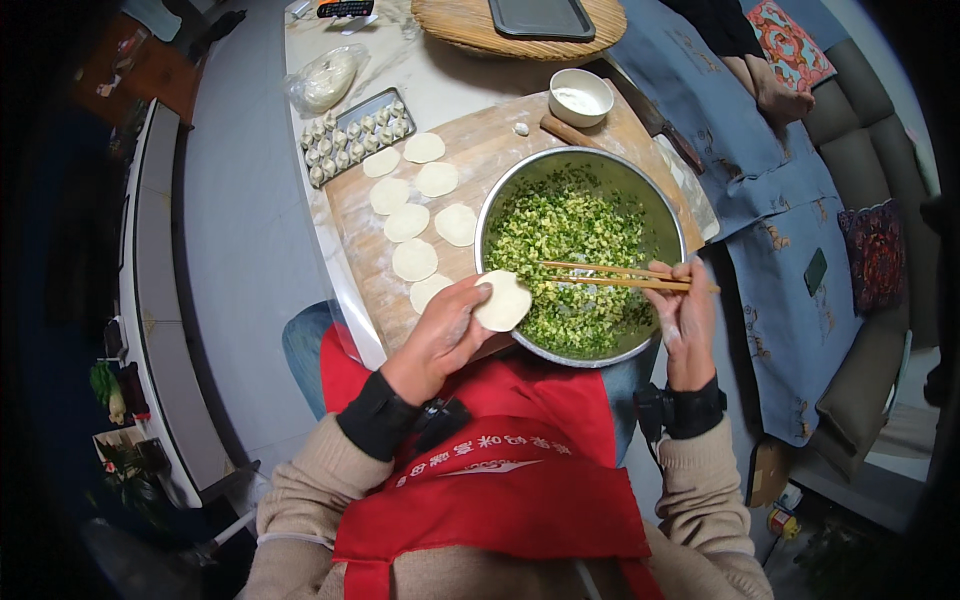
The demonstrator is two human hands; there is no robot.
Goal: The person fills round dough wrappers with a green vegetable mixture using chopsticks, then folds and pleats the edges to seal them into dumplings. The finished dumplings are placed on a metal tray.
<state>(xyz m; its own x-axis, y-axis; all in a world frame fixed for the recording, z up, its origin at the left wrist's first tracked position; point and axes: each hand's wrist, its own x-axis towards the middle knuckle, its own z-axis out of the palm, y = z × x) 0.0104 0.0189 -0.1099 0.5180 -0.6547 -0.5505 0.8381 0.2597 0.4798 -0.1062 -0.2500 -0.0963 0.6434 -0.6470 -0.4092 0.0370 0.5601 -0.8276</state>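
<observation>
My left hand holds a round dough wrapper beside the near left rim of a large steel bowl. Chopped green and yellow filling covers the bowl's inside. In my right hand is a pair of wooden chopsticks, their tips in or just over the filling. Several flat wrappers lie on the floured wooden board left of the bowl. At the board's far left corner, folded dumplings sit in rows on a metal tray.
Beyond the bowl are a rolling pin, a small dough lump and a white bowl of flour. Bagged dough lies far left. A woven round lid carries a dark tray. A knife lies right; another person's foot rests on the sofa.
</observation>
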